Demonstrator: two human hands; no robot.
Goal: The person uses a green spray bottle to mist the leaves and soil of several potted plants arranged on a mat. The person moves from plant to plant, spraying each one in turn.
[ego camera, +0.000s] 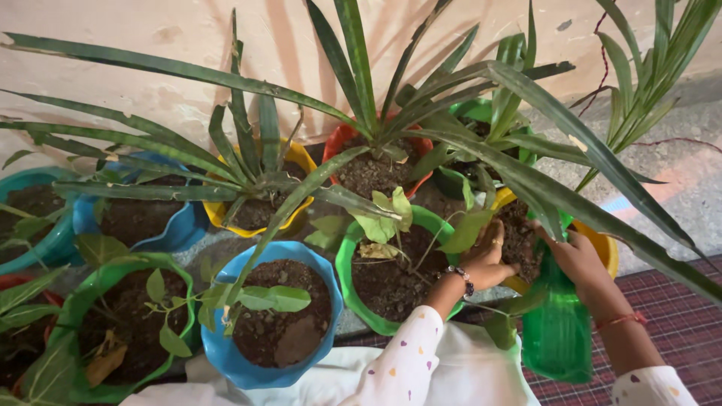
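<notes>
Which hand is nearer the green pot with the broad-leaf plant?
Left. The left hand rests beside the green pot, close to its right rim. The right hand is farther right, holding the green bottle over the yellow pot.

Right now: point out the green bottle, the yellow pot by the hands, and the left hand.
green bottle (556, 331), head view, ribbed body.
yellow pot (606, 252), head view, right rim.
left hand (485, 259), head view, back of hand.

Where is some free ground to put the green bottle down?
Bare ground shows on the grey floor right of the yellow pot, and on the checked mat beside the right hand. The pots to the left stand crowded, rim against rim, under long leaves.
</notes>
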